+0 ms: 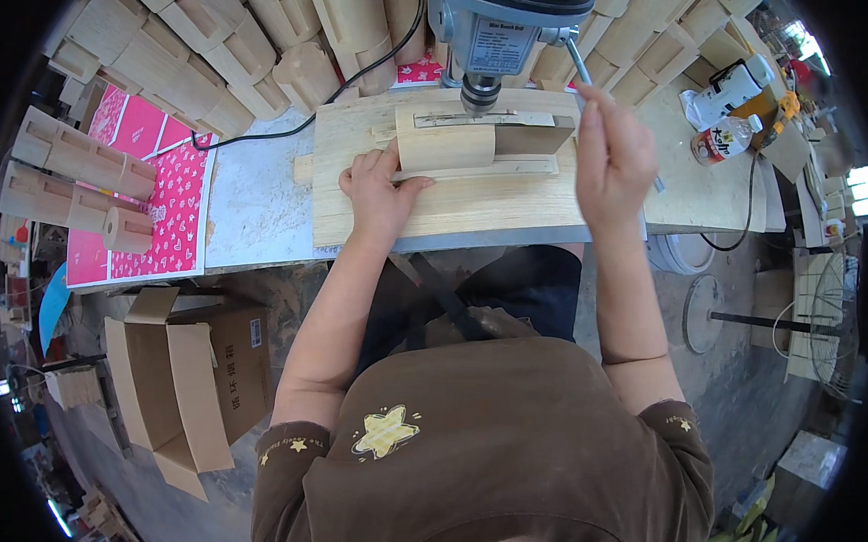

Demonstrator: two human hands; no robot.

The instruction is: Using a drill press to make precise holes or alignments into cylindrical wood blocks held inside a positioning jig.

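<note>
The left hand [374,194] rests on the board [345,228], partly open, its thumb spread to the right of the fingers. The fingers lie against the left end of the pale wooden block [445,149], and the thumb reaches along the block's near edge. Whether this hand grips the block firmly I cannot tell.

The block lies on the board, towards its far side, below the chuck [479,93] of the drill [504,35]. Whether a bit touches the wood cannot be made out. A flat piece [532,140] extends from the block's right end, and a thin strip [524,166] runs along the near side.

The right hand [613,153] is raised to the right of the block, fingers curled closed around the lever [579,62] on the right of the drill.

The board sits on the worktop [258,177]. Stacked wooden pieces [209,19] fill its far side, and more lie at the left near pink paper [181,190]. A black cable [267,134] curves across between the stacks and the board. At the far right stands a bottle [728,141]. An open carton [170,386] is on the floor, near left.
</note>
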